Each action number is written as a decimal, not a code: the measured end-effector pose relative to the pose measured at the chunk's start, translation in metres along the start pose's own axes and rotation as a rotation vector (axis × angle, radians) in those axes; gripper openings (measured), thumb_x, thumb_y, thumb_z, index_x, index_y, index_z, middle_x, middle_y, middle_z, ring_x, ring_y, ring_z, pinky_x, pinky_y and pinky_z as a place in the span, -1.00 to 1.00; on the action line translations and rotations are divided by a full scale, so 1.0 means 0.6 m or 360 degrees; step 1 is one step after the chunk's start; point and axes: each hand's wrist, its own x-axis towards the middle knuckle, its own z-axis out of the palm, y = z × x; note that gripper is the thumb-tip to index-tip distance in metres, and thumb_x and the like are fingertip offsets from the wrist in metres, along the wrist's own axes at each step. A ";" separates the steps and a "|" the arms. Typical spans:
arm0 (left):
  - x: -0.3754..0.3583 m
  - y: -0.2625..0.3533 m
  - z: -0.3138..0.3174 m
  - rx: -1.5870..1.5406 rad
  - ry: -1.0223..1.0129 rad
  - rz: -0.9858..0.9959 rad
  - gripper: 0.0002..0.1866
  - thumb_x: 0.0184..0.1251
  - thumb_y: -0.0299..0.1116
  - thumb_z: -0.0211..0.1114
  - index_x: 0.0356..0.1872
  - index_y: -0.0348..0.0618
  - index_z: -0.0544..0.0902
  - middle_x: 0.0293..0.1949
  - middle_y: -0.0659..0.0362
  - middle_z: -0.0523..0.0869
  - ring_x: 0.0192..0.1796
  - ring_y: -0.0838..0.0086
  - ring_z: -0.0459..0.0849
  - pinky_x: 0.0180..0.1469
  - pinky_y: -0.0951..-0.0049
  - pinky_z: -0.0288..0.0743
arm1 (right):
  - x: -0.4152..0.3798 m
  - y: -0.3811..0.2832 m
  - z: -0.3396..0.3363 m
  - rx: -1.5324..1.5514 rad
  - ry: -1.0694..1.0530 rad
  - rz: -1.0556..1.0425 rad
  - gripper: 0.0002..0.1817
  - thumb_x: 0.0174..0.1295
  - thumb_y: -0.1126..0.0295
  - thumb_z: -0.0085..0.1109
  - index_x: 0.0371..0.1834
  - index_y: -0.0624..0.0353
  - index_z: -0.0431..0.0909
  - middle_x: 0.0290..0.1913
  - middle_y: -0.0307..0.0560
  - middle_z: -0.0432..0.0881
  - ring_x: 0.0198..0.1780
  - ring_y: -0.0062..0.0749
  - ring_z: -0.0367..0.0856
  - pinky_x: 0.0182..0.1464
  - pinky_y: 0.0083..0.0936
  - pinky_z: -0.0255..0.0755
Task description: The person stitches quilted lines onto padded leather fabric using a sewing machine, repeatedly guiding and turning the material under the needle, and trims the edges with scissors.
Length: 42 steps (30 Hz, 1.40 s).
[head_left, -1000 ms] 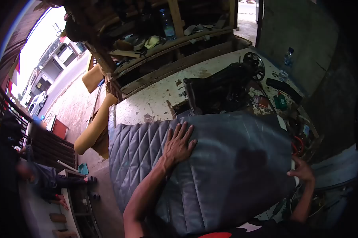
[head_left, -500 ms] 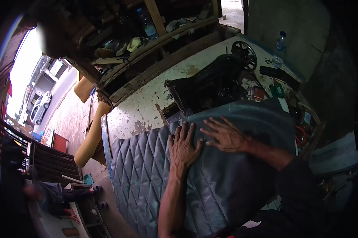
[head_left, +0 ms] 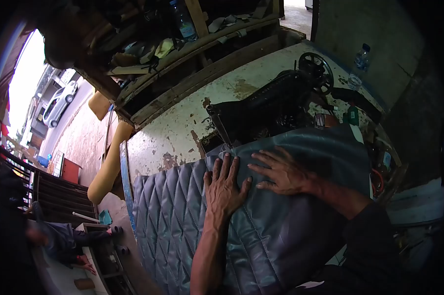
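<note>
Lying under both hands, left (head_left: 224,189) and right (head_left: 281,173): grey quilted cover (head_left: 182,221).

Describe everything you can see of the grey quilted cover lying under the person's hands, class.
The grey quilted vinyl-looking cover is a large glossy sheet. Its left part is stitched in a diamond pattern; its right part is smooth with long seams. It lies spread over the worn white table, its far edge at the black sewing machine, its near side hanging towards the person. The left hand and right hand press flat on it, fingers spread.
</note>
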 end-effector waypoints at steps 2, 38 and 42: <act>0.010 0.008 -0.015 0.0000 -0.0019 -0.0014 -0.19 0.43 0.20 0.20 0.62 0.08 0.35 0.67 0.07 0.27 0.67 0.00 0.21 0.61 -0.22 0.00 | 0.022 0.010 -0.009 -0.0014 0.0037 -0.0036 -0.31 0.52 -0.26 -0.02 0.58 -0.16 0.42 0.59 0.00 0.37 0.62 -0.12 0.27 0.62 0.10 0.04; 0.028 0.004 0.004 0.0031 -0.0027 -0.0099 -0.14 0.38 0.31 0.19 0.63 0.15 0.35 0.66 0.12 0.29 0.66 0.01 0.20 0.50 -0.24 0.04 | 0.073 0.012 0.018 0.0219 0.0415 0.0072 -0.47 0.57 0.03 0.03 0.38 0.17 0.57 0.40 0.15 0.59 0.43 0.05 0.53 0.47 -0.03 0.36; 0.033 0.002 0.008 0.0022 -0.0017 -0.0096 -0.13 0.38 0.32 0.20 0.63 0.15 0.35 0.67 0.13 0.28 0.65 0.03 0.22 0.49 -0.24 0.04 | 0.062 0.026 0.034 0.0015 0.0318 0.0074 -0.43 0.63 0.01 -0.07 0.48 0.16 0.48 0.54 0.11 0.44 0.58 0.05 0.34 0.60 0.03 0.16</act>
